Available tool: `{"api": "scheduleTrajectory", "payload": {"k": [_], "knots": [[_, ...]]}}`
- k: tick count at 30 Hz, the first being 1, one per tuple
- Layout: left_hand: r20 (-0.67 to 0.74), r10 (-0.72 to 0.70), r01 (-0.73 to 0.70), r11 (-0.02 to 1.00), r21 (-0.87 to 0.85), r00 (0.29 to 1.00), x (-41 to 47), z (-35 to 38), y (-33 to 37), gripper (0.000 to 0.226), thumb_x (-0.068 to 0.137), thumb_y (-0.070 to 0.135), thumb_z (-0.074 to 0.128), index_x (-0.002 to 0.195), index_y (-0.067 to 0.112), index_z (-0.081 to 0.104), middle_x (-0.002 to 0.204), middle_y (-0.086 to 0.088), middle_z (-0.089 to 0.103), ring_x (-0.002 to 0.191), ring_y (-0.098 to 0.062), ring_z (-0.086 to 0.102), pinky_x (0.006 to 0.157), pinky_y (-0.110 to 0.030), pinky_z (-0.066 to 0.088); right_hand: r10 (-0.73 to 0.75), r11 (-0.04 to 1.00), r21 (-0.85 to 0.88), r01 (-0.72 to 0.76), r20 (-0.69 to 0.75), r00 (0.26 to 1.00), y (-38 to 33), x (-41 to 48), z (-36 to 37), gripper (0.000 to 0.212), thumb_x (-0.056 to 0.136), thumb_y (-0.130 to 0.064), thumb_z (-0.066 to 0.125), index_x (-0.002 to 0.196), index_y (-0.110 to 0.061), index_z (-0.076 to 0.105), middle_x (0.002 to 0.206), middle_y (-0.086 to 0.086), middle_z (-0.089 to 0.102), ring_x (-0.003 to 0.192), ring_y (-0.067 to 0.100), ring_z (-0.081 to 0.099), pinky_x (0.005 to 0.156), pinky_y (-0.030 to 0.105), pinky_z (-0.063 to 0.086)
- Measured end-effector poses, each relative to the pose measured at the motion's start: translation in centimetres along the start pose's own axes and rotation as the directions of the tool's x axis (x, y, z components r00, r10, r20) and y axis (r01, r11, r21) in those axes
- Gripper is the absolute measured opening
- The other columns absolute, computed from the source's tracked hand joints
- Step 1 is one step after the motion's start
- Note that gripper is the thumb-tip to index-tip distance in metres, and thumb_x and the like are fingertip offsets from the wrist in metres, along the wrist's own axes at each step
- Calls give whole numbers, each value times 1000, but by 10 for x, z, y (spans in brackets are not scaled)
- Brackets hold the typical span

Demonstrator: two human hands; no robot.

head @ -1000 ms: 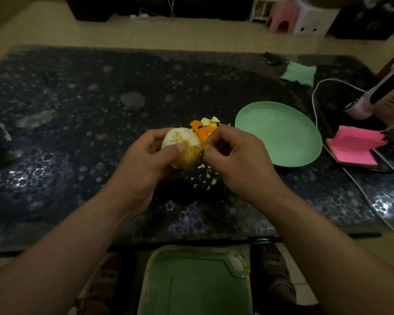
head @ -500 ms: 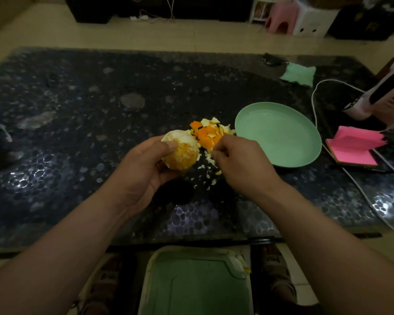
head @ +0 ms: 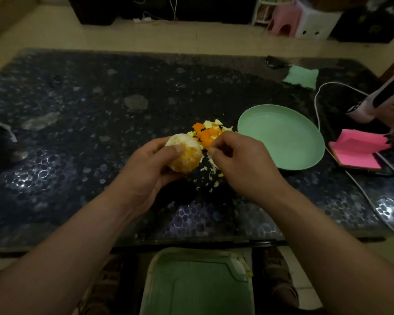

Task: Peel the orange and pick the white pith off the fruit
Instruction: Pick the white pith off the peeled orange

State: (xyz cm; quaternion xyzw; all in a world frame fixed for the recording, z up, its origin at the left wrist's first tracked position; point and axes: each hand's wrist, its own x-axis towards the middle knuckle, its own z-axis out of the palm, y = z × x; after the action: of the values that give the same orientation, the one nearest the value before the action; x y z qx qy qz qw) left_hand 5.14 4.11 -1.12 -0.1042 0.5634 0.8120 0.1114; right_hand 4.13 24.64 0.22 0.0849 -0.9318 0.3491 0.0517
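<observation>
Our left hand [head: 152, 171] holds the peeled orange [head: 184, 155] from its left and underside. The thumb lies across the face of the orange nearest us, and the fingers curl round its far side. Our right hand [head: 241, 164] sits just to the right of the orange with its back turned up and its fingers curled inward. The tips of its thumb and forefinger are drawn together and point at the orange's right side. We cannot tell whether anything is caught between them. Both bare forearms come in from the lower corners and converge toward the orange, with the wrists nearly straight.
</observation>
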Motion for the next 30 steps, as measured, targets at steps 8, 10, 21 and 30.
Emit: {"api": "scheduleTrajectory", "payload": {"k": [8,10,21,30], "knots": [[-23,28,-25,994,108,999,-2,4,1,52,81,26,78,129,10,66,119,-11,77,105,-24,77,77,-30,63,-43,993,113,37,50,998,-13,-12,-2,3,100,-28,71,98,-30,72,83,-18,69,82,-1,65,71,18,51],[-28,47,-43,991,126,998,-3,4,1,56,76,28,80,128,11,66,118,-11,77,105,-25,77,78,-30,63,-56,995,82,51,56,997,-12,-12,-2,3,100,-28,70,99,-29,72,84,-19,68,81,0,64,72,20,51],[-55,114,-99,971,215,992,-4,6,-2,33,93,15,76,125,16,68,112,-4,79,101,-21,77,78,-29,62,-207,974,-103,201,-48,977,-15,-15,7,8,98,-26,64,92,-22,68,83,-9,64,75,11,57,68,41,52],[19,89,-90,993,74,996,-6,8,2,55,78,31,77,128,13,67,119,-11,77,104,-24,76,81,-32,61,-179,979,66,191,-156,971,-22,-15,6,16,88,-24,68,78,-19,57,74,-6,54,69,15,51,62,42,48]]}}
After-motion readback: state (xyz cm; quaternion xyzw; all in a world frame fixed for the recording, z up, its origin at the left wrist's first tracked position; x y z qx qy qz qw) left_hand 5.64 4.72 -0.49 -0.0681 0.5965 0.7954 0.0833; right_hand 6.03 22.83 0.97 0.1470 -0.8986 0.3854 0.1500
